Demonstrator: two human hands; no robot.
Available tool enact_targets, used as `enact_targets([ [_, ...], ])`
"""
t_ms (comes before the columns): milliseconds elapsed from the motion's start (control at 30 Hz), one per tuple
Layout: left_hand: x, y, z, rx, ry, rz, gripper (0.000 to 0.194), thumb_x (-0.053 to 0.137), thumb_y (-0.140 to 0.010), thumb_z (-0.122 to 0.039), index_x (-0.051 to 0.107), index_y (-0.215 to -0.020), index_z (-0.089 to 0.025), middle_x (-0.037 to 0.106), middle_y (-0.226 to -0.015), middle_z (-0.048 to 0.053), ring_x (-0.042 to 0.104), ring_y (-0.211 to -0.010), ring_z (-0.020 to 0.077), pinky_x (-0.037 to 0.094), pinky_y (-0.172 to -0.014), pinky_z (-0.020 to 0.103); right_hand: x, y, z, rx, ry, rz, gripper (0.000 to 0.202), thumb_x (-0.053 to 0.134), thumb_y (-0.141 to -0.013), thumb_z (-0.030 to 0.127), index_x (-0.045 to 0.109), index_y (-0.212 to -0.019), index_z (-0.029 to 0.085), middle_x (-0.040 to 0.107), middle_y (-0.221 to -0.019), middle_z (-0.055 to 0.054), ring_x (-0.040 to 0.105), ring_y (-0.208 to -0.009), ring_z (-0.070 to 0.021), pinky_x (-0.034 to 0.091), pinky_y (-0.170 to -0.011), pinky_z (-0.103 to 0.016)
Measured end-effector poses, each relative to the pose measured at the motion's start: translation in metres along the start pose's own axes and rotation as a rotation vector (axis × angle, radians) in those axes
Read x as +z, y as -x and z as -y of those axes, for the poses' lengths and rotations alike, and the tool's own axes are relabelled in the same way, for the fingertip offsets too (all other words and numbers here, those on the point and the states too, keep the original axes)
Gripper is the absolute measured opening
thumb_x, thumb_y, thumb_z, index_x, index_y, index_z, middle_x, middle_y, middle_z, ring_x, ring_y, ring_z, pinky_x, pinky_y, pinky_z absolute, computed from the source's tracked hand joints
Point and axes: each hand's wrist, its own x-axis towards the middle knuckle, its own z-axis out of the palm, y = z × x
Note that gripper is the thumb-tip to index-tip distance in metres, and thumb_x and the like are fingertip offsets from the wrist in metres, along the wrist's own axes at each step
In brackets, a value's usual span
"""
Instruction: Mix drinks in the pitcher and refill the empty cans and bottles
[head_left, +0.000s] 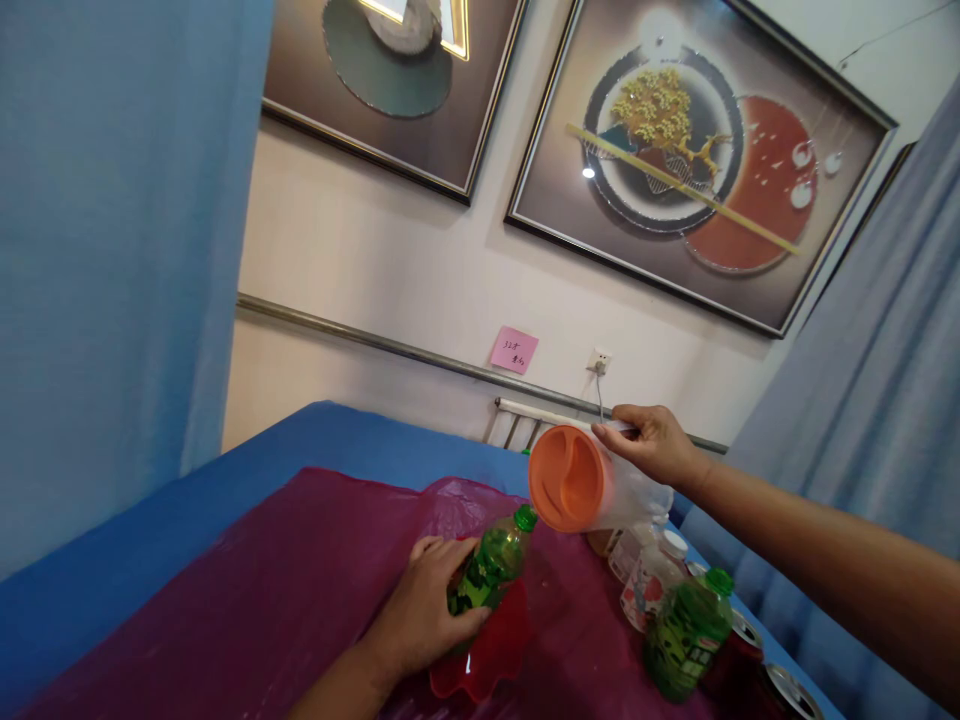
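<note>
My left hand (431, 600) is wrapped round a green plastic bottle (499, 555), which leans to the right. Beneath the bottle lies a red dish with a scalloped rim (487, 655). My right hand (649, 440) grips the handle of a clear plastic pitcher (637, 495) with an orange lid (566, 480). The pitcher is tipped on its side, its lid end close to the bottle's green top. I cannot make out any liquid passing between them.
Another green bottle (686, 635), a white-capped bottle (652, 580) and cans (787, 690) line the right edge. A magenta plastic sheet (300, 570) covers part of the blue table surface (360, 435). Blue curtains (120, 250) hang at both sides; a rail (375, 340) runs along the wall.
</note>
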Motion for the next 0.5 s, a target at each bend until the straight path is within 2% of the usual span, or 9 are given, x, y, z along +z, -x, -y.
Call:
enact_targets([
  [500,0.0007,0.0004,0.0024,-0.006,-0.003,-0.002,0.057,0.077,-0.066,-0.024,0.062,-0.12,-0.027,0.073,-0.12,0.003,0.062,-0.107,0.03,0.035,-0.106,0.048,-0.0029,0.0007,0.0034,0.011,-0.004,0.012,0.052,0.058,-0.084,0.059,0.033,-0.056,0.023,0.027,-0.053,0.006,0.028,-0.05,-0.0097,0.022,-0.049,-0.026],
])
